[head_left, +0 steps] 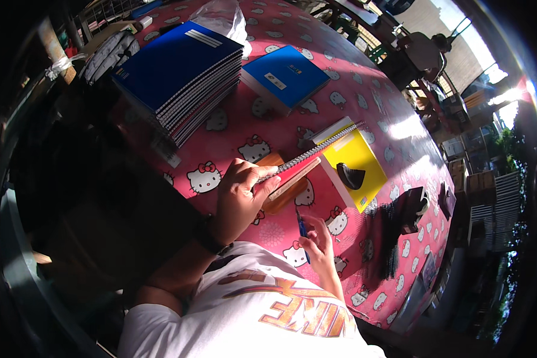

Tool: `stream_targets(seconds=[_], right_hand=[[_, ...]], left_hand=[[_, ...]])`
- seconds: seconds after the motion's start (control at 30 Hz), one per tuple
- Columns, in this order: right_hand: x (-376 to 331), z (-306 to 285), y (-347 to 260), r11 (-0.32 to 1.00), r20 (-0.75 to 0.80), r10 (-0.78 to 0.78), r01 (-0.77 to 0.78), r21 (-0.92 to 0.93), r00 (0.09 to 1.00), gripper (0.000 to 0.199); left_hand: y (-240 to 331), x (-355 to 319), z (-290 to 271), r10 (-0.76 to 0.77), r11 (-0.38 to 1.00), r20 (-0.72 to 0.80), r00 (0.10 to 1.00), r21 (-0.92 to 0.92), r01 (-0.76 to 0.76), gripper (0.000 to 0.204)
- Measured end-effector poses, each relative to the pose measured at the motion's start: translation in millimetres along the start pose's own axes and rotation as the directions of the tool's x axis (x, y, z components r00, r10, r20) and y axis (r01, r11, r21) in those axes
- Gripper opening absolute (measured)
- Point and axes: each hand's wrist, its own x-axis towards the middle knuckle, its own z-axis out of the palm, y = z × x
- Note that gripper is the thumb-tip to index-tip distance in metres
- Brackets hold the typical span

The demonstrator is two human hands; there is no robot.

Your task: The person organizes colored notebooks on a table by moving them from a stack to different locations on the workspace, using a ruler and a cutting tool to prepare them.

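The left hand (240, 194) is closed around one end of a spiral-bound notebook (307, 160), holding it on edge, spiral uppermost, above a wooden block (283, 194) near the table's near edge, apparently to steady it. The right hand (319, 244) pinches a blue pen (302, 230), tip raised toward the notebook. A yellow cover (364, 164) lies flat beside it, under a black object (350, 176). A stack of blue notebooks (176, 74) sits at the far left of the pink patterned tablecloth (376, 113).
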Motion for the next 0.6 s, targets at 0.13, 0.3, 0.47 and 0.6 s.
stream_targets(seconds=[0.13,0.3,0.47,0.6], right_hand=[[17.3,15.3,-54.0,0.931,0.153,-0.290,0.315,-0.183,0.945,0.046],[25.0,26.1,-75.0,0.893,0.092,-0.369,0.381,-0.241,0.925,0.054],[28.3,22.7,-76.4,0.791,0.087,-0.463,0.456,-0.407,0.882,0.052],[26.8,23.0,-75.3,0.803,0.078,-0.456,0.447,-0.394,0.887,0.052]], left_hand=[[1.7,-6.3,1.3,-0.203,0.964,-0.017,0.979,-0.180,0.196,0.023],[-5.1,-15.6,-5.5,-0.243,0.965,0.017,0.970,-0.099,0.243,0.024],[-6.3,-12.8,-6.3,-0.137,0.989,0.005,0.991,-0.056,0.137,0.023],[-5.4,-14.1,-7.4,-0.119,0.992,0.019,0.993,-0.033,0.119,0.022]])
